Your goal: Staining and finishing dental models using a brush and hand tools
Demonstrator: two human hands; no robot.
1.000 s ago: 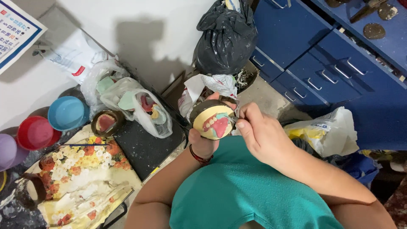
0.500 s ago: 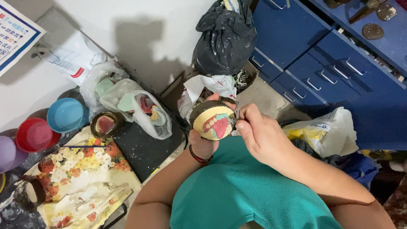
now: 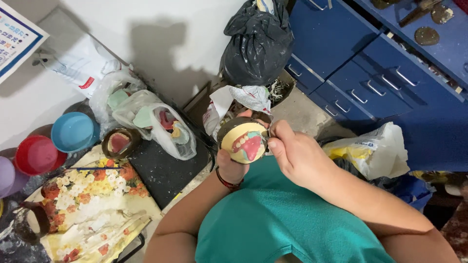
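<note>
Left hand (image 3: 231, 168) clamped round denture flask (image 3: 242, 140); right hand (image 3: 297, 156) pinched a tool, best kept light along the teeth.

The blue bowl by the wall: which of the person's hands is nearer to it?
Left. The left hand, holding the round denture mould, sits closer to the blue bowl. The right hand touches the mould's far edge, farther from it.

We see a knotted black plastic rubbish bag (image 3: 258, 41) at upper centre, dark blue metal drawer cabinet (image 3: 370, 73) upper right, round blue plastic bowl (image 3: 73, 131) and red plastic bowl (image 3: 36, 155) at left, floral-patterned cloth (image 3: 87, 204) lower left.
</note>
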